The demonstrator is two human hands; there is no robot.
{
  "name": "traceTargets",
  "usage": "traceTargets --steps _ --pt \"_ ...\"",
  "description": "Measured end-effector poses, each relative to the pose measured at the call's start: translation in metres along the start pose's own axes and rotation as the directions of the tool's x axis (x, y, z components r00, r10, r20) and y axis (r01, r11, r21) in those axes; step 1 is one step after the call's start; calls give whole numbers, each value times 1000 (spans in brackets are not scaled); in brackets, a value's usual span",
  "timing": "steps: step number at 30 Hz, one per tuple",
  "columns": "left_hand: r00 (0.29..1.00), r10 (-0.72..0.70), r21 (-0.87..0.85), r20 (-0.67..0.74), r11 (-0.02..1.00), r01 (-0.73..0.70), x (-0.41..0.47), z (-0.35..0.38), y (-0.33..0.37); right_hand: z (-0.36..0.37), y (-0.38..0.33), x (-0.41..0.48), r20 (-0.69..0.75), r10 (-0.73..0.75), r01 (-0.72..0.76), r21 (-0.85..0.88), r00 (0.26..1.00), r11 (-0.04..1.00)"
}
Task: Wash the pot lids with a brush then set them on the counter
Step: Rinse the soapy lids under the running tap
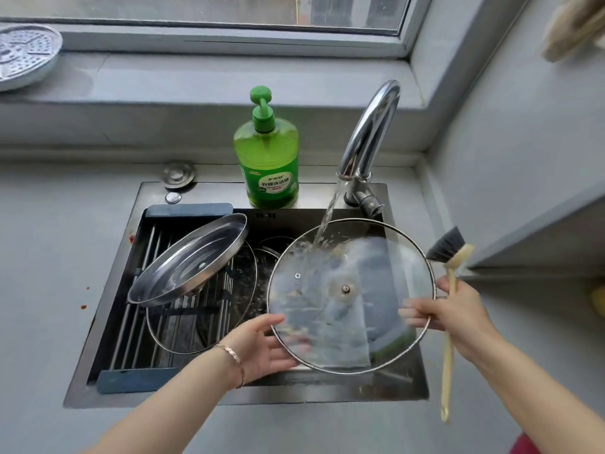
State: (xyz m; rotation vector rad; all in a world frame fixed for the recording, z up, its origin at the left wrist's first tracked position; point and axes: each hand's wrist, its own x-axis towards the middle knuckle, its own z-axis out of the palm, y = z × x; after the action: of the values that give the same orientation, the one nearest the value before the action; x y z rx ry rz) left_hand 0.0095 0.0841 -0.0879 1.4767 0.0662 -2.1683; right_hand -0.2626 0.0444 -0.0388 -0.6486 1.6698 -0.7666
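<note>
— Grey counter (49, 257) all round, with a steel sink (108, 335) sunk into the middle of the frame. Red specks on the counter at left centre. Window (203, 14) across the top, deep grey sill beneath it.

— On the sill, upper left?

— A perforated metal plate (23, 54), cut off by the left edge. Green soap bottle (266, 158) standing on the sink's back ledge, centre; chrome faucet (370, 132) just right of it, water running.

— And the lids?

— Large glass lid (352, 296) held tilted over the right half of the sink, underside up, stream striking its upper rim. Steel lid (193, 257) lying tilted on the drying rack (144, 290) in the left half. Under it, a second glass lid (183, 322), mostly covered, only the rim arc readable.

— Grip?

— Left hand (265, 348) open-palmed, cupping the large lid's lower left edge, fingers spread beneath the glass. Right hand (458, 309) pinching the right rim with fingers under the glass, and clamping the brush (450, 290) handle against the palm, bristles pointing to upper right.

— Hard to make out?

— Fingertips behind the wet glass, blurred. Sink bottom largely hidden. Pale object at top right corner cropped, unreadable; likewise a yellow patch and a red patch at the right edge.
</note>
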Motion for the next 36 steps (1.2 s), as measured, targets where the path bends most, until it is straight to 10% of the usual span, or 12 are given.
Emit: traceTargets --steps 6,10,13,19,25,36 --pt "924 189 -85 334 982 -170 -3 17 -4 -11 10 -15 36 -14 12 63 999 998" --pt "882 279 -31 379 957 -289 -20 13 1 -10 17 -10 38 -60 68 -283 997 957" --pt "879 340 2 335 932 -362 -35 6 7 -6 5 -9 5 -196 133 -752 981 646" --pt "860 414 4 298 900 -435 -48 0 14 45 -6 -36 392 -177 426 -875 903 231" --pt "865 401 63 301 897 -438 -53 -1 11 67 -16 -13 370 -183 406 -727 911 554" --pt "877 408 38 253 902 -430 -53 1 10 90 -9 -33 523 -163 515 -650 836 558"
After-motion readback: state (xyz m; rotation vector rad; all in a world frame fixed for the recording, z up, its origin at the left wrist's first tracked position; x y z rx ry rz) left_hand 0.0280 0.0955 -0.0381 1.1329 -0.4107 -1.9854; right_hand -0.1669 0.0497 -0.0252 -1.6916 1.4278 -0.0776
